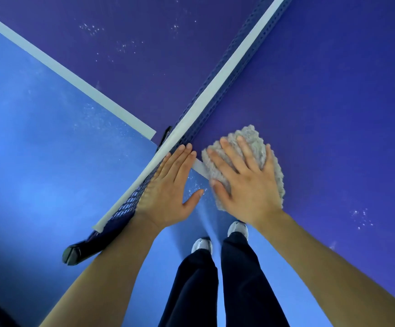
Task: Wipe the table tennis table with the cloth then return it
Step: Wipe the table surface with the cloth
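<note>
At near edge of the dark blue table tennis table (333,109), just right of the net (216,89), grey fluffy cloth (249,134) under right hand (246,182), fingers spread flat on it, left hand (168,187) beside the net, straight fingers together

You stood in a table tennis hall or a sports room of that kind. The dark blue table tennis table (333,102) before you bore a white line (73,77) along its side edge. A blue mesh net (127,205), topped with white tape (215,87), crossed it and overhung that edge, fixed by a black clamp (73,254). Beneath lay a smooth, light blue floor (38,185), like indoor sports flooring.
</note>
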